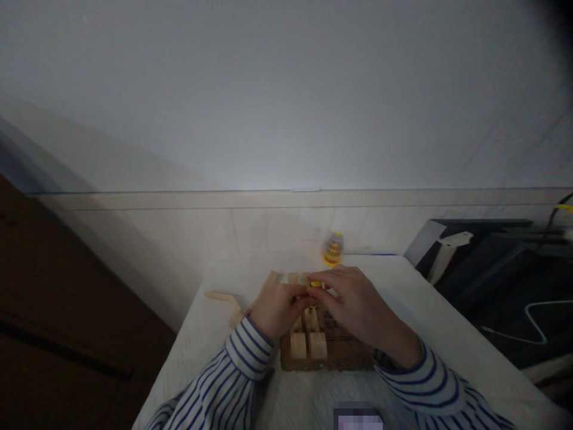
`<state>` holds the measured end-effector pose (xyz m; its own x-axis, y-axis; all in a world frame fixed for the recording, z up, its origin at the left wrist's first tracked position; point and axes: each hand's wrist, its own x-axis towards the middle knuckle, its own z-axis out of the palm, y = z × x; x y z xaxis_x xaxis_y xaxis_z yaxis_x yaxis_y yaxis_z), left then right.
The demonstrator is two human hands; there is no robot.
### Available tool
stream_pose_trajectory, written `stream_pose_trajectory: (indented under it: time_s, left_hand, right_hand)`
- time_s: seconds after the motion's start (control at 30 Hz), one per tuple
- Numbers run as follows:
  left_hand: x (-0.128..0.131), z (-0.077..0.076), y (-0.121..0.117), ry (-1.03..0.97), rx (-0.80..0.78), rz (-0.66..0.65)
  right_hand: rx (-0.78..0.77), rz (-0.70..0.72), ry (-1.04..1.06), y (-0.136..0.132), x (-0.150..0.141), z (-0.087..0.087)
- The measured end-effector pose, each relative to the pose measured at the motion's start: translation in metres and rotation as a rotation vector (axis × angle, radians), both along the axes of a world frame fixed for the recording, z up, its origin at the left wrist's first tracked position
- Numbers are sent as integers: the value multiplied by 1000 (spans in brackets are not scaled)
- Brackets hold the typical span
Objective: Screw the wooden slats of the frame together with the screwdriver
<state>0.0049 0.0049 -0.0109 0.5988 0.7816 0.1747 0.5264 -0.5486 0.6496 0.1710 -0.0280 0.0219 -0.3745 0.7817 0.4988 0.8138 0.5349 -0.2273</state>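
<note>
Both my hands meet over a wooden assembly (308, 343) of pale blocks that rests on a brown board (344, 352) on the white table (416, 310). My left hand (277, 310) lies on the blocks at the left, fingers curled. My right hand (353, 304) reaches in from the right and pinches a small yellow piece (316, 284) with its fingertips. The left fingertips touch the same spot, and what they grip is hidden. Striped sleeves cover both wrists.
A small yellow-and-clear container (333, 249) stands at the table's far edge by the tiled wall. A loose pale wooden piece (224, 297) lies left of the assembly. Dark furniture and a white cable (532, 322) fill the right side. A dark door (67, 316) is on the left.
</note>
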Motion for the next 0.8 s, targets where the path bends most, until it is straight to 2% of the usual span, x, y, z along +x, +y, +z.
stream_pose_trajectory:
  time_s: [0.3,0.67,0.8]
  left_hand:
    - [0,1,-1,-14,-14,-49]
    - [4,3,-4,-41,37,76]
    - [5,-1,-1,-16,17,104]
  right_hand:
    - [34,-67,-72,-5,-4,2]
    - [-6,-81,-57,-4,-4,3]
    - [-74,-19,29,-3,-1,4]
